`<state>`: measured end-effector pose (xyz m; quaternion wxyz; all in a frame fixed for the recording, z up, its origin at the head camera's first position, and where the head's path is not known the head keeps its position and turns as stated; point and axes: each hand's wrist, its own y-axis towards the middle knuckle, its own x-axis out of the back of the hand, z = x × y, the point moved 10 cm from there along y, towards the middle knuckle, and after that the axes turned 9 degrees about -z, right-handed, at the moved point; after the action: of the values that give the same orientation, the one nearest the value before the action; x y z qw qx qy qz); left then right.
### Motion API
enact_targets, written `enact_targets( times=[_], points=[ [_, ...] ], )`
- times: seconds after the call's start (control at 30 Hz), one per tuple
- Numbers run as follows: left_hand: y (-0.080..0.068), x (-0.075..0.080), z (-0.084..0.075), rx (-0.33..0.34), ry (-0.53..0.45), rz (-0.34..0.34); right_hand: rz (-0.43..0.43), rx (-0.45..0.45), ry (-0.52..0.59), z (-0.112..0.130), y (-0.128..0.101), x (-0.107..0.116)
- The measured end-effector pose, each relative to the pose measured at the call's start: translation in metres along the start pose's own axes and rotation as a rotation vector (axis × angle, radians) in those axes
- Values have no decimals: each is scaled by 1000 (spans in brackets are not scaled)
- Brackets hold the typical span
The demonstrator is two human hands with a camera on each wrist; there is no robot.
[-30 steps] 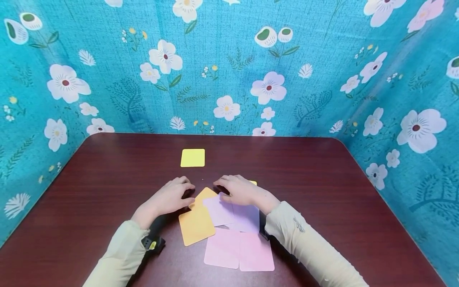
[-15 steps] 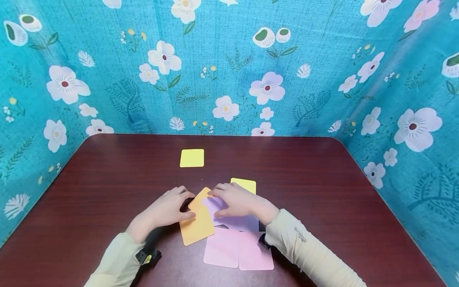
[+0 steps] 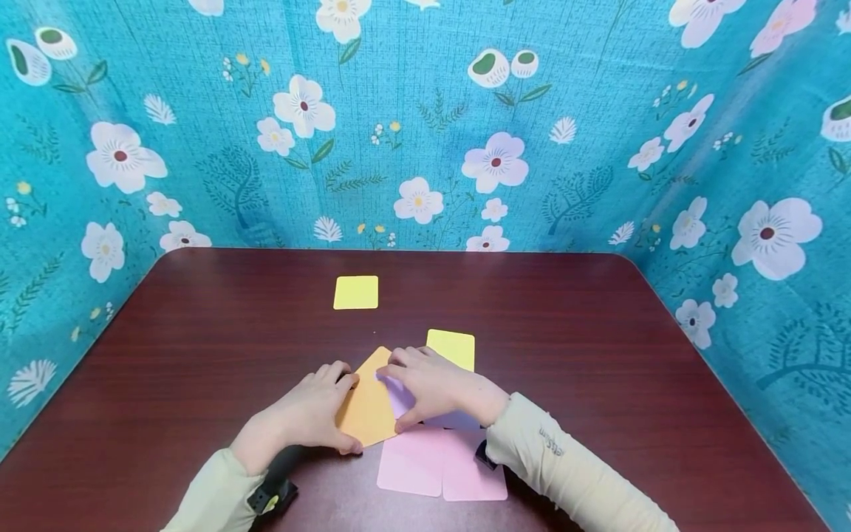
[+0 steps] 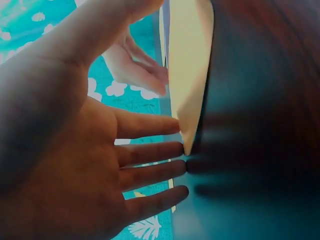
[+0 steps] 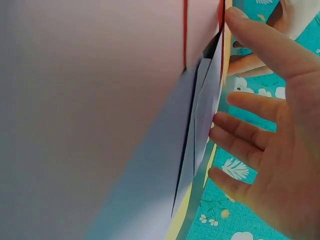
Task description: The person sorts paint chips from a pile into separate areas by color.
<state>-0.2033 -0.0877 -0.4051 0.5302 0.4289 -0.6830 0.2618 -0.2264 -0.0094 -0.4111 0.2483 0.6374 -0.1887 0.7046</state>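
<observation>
Fingers of my left hand (image 3: 302,415) lie flat, steadying the orange paper card (image 3: 368,406) on the dark wooden worktop (image 3: 199,332). My right hand (image 3: 432,388) presses relaxed fingers on the overlapping lilac paper card (image 3: 399,395), so neither slides.

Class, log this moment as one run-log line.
left hand: touches orange card | right hand: rests on purple cards | table: yellow, pink cards

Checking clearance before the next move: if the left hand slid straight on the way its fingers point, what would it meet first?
Probably the orange card: the left hand has its fingertips already at that card's edge, pointing toward the right hand just beyond it.
</observation>
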Motion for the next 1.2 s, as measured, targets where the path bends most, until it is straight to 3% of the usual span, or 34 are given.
enact_targets(
  times=[0.2, 0.33, 0.63, 0.87, 1.2],
  points=[
    [0, -2, -5, -21, 69, -21, 2, 1, -47, 1, 2, 0],
    [0, -6, -6, -8, 100, -1, 4, 6, -52, 3, 1, 0],
    [-3, -5, -11, -38, 129, -26, 23, -1, -39, 6, 0, -3],
    [-3, -7, -10, -20, 128, -13, 73, -19, -75, 9, -1, -6],
    [-2, -7, -8, -16, 136, -10, 66, -36, -122, 8, 2, -3]
  ],
)
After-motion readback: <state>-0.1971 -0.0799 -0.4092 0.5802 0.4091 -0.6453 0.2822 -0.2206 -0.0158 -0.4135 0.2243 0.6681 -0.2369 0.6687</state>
